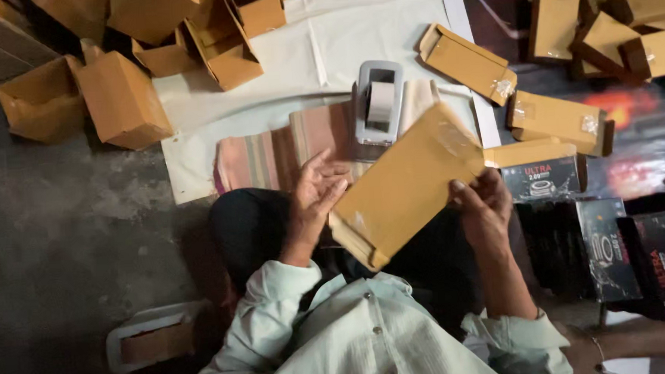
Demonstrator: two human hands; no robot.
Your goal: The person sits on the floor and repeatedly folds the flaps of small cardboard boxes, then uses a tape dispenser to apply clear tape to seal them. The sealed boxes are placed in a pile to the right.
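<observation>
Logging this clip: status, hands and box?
Left hand open, fingers on flat brown box. Right hand shut on its lower edge. Tape dispenser just beyond, clear.

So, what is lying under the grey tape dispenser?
The tape dispenser rests on a striped folded cloth, which lies on a white sheet. What the cloth covers cannot be seen.
</observation>
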